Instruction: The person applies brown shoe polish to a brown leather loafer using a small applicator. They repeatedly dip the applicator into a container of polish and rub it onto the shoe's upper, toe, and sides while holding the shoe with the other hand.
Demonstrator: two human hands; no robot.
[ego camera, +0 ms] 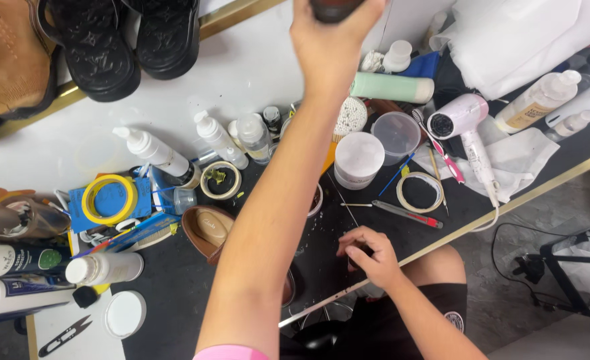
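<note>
Overhead, I look down on a crowded black worktable (175, 293) and both of my bare hands.

- My left arm is the largest thing in view, running from 6 o'clock up to 12 o'clock. Its hand, my left hand (328, 40), is closed round the bottom of a dark container (335, 8) at the top edge. Most of that container is out of frame, so I cannot tell what kind it is.
- At 11 o'clock a pair of black sandals (131, 40) sits on a white surface. I judge the raised container could knock them or drip there.
- At 2 o'clock a white and pink hair dryer (465, 123) lies on a cloth, its cord hanging over the table edge. A snag could drag it off.
- Directly under my forearm stand a white lidded tub (358, 159), a clear cup (396, 135) and a jar of cotton swabs (350, 117). Lowering the arm carelessly would likely tip them.
- At 8 o'clock a brown shoe (207, 230) lies beside my forearm.
- At 5 o'clock my right hand (368, 257) rests curled on the table, fingertips pinched on something small and dark that I cannot identify. It might slip away unseen.
</note>
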